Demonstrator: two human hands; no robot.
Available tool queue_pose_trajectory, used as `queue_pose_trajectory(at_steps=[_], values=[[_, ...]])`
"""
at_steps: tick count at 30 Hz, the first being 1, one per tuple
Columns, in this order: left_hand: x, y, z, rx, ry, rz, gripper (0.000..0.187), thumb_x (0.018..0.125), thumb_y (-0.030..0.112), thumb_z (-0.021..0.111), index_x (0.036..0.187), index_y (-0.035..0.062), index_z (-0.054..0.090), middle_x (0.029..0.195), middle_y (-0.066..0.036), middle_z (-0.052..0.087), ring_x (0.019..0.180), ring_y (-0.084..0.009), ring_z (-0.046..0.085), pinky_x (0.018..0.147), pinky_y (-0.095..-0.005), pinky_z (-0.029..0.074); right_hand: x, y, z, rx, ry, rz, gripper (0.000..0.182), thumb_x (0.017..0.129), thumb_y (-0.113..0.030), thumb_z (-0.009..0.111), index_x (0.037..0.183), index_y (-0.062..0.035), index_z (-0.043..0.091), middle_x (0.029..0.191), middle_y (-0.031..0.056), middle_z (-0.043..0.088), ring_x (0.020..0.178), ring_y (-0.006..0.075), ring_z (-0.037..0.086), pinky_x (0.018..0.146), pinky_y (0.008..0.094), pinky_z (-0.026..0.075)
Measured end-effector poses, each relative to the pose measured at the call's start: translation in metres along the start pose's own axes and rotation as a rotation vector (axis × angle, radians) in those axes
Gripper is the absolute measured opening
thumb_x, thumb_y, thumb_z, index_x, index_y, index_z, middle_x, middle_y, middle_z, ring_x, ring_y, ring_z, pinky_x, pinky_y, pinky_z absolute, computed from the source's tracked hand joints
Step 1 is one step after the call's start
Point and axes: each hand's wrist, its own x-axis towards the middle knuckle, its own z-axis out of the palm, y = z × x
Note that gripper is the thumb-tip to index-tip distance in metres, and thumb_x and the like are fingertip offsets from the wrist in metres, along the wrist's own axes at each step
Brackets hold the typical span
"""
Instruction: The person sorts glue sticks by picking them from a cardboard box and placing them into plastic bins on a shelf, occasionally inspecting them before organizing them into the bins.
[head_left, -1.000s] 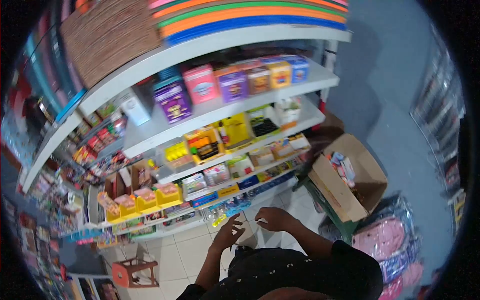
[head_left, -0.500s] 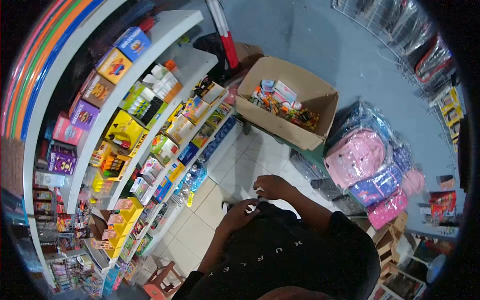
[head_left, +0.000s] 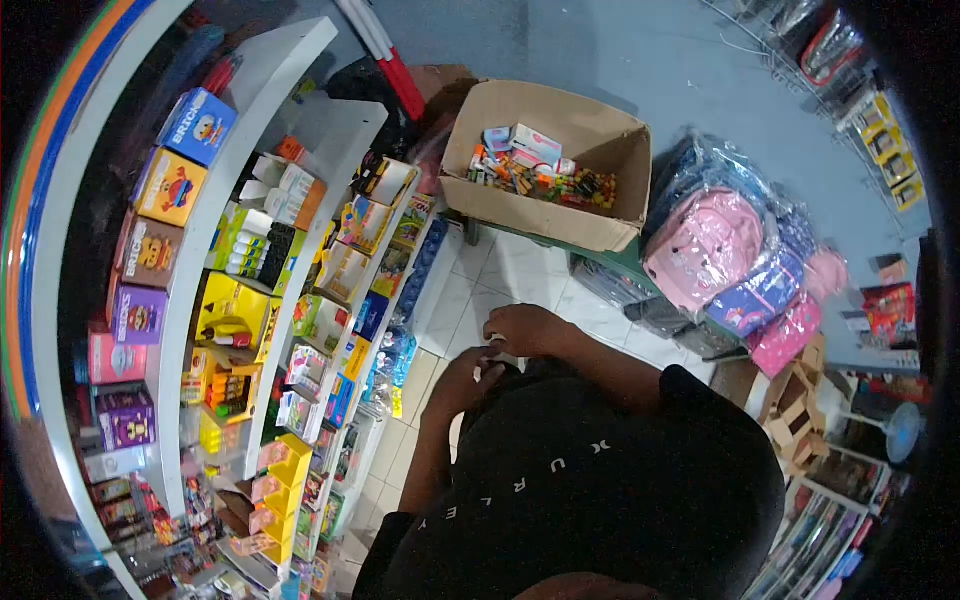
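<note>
My left hand (head_left: pixel 468 380) is in front of my waist, its fingers curled and partly closed. Just beyond it my right hand (head_left: pixel 525 330) reaches across from the right, fingers bent inward. Their fingertips meet or nearly meet over the front of my black shirt (head_left: pixel 610 480). A tiny pale spot shows between the fingertips; what it is I cannot make out. Below the hands, the tiled floor (head_left: pixel 480 300) is visible.
Shelves on the left hold brick toy boxes (head_left: pixel 168 188) and stationery. Ahead stands an open cardboard box (head_left: pixel 550 215) of small colourful items. Wrapped backpacks (head_left: pixel 703 250) are piled at right, above wooden pieces (head_left: pixel 795 415). A fan (head_left: pixel 900 430) stands farther right.
My hands have come closer together, fingertips now meeting or nearly so. The view has shifted, so the cardboard box and backpacks appear higher and farther left.
</note>
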Motion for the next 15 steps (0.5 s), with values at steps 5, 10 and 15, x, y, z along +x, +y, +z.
queue_pose_trajectory(at_steps=[5, 10, 15], values=[[0.011, -0.022, -0.037, -0.11, 0.014, -0.011, 0.036, 0.088, 0.022, 0.069, 0.118, 0.0023, 0.06, 0.113, -0.016, 0.065, 0.094, -0.0268, 0.066, 0.084, -0.0378, 0.052, 0.011, -0.009, -0.013, -0.051, -0.099, 0.09, 0.027, 0.087, -0.024, 0.064, 0.109, -0.0086, 0.065, 0.106, 0.0118, 0.062, 0.103, 0.0319, 0.061, 0.087, 0.0441, 0.05], [0.017, -0.036, -0.06, -0.111, 0.003, -0.094, 0.036, 0.089, 0.022, 0.068, 0.119, 0.004, 0.06, 0.117, -0.012, 0.066, 0.096, -0.0261, 0.067, 0.084, -0.038, 0.053, 0.027, 0.006, -0.014, -0.032, -0.09, 0.02, 0.028, 0.086, -0.024, 0.064, 0.11, -0.0083, 0.065, 0.105, 0.0121, 0.062, 0.103, 0.0321, 0.062, 0.088, 0.0446, 0.05], [0.05, -0.035, -0.061, -0.118, 0.025, -0.122, 0.036, 0.09, 0.023, 0.068, 0.119, 0.0041, 0.06, 0.115, -0.011, 0.067, 0.095, -0.0236, 0.068, 0.084, -0.0358, 0.053, 0.049, 0.031, -0.03, -0.054, -0.074, -0.086, 0.029, 0.085, -0.024, 0.064, 0.11, -0.0082, 0.065, 0.104, 0.0129, 0.063, 0.104, 0.0318, 0.061, 0.089, 0.0452, 0.05]])
